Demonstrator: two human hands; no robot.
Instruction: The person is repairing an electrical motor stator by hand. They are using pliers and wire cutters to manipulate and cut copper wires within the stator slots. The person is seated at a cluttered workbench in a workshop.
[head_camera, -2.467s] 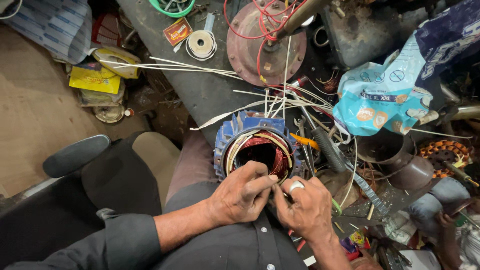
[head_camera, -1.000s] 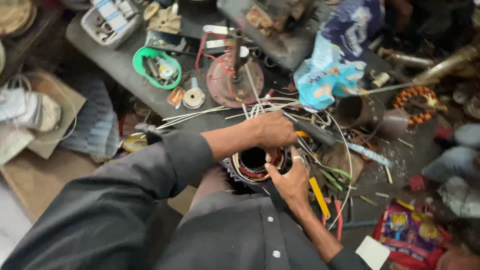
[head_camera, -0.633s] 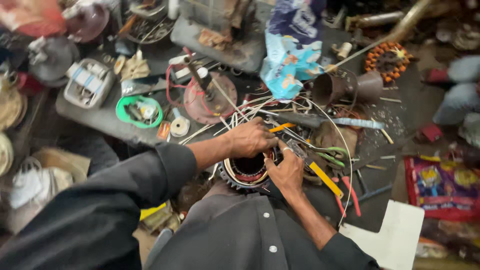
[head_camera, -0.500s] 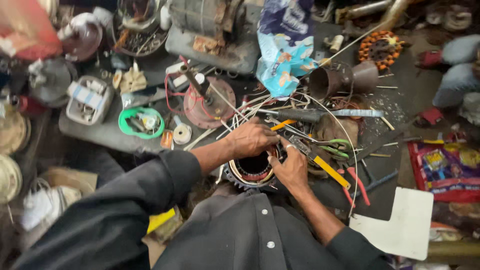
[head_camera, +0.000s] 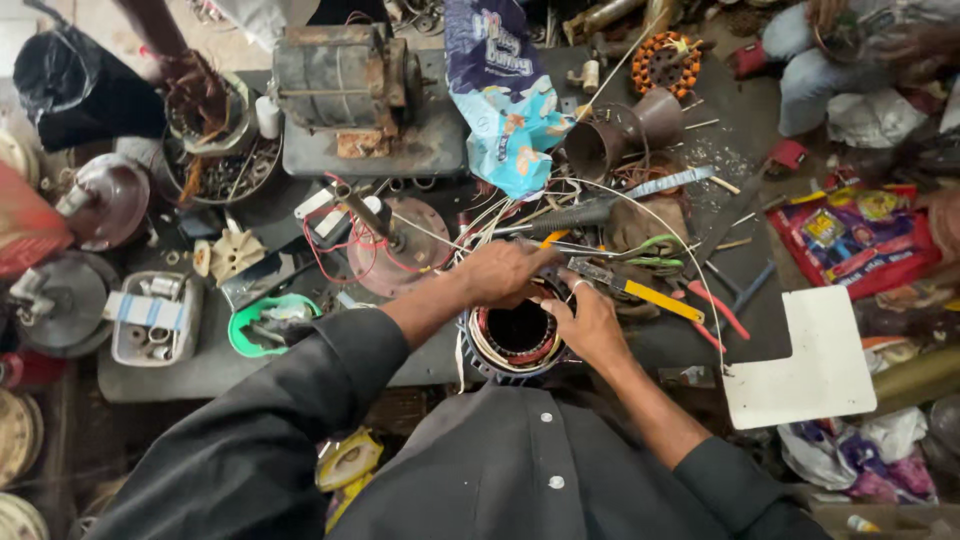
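Both hands grip at the motor stator (head_camera: 515, 340), which sits at the near edge of the dark worktop (head_camera: 400, 160), just in front of the person's torso. Left hand (head_camera: 505, 272): fingers curled shut over the stator's far rim, at the pale wire leads (head_camera: 480, 222) that fan out from it toward the far side; whether a wire is actually pinched cannot be told. Right hand (head_camera: 590, 325): grip mostly closed, fingertips pressed on the right rim of the stator, ring visible on one finger. Stator bore open and facing up, copper-red windings inside, white ring around the rim.

Just right of the hands: yellow-handled tool (head_camera: 640, 292), green-handled pliers (head_camera: 655, 245), red-handled tool (head_camera: 718, 310). Far side: blue printed bag (head_camera: 505, 90), boxy grey motor (head_camera: 340, 70). Left: reddish round end cover (head_camera: 400, 245), green tape roll (head_camera: 268, 322). Right: white sheet (head_camera: 805, 365).
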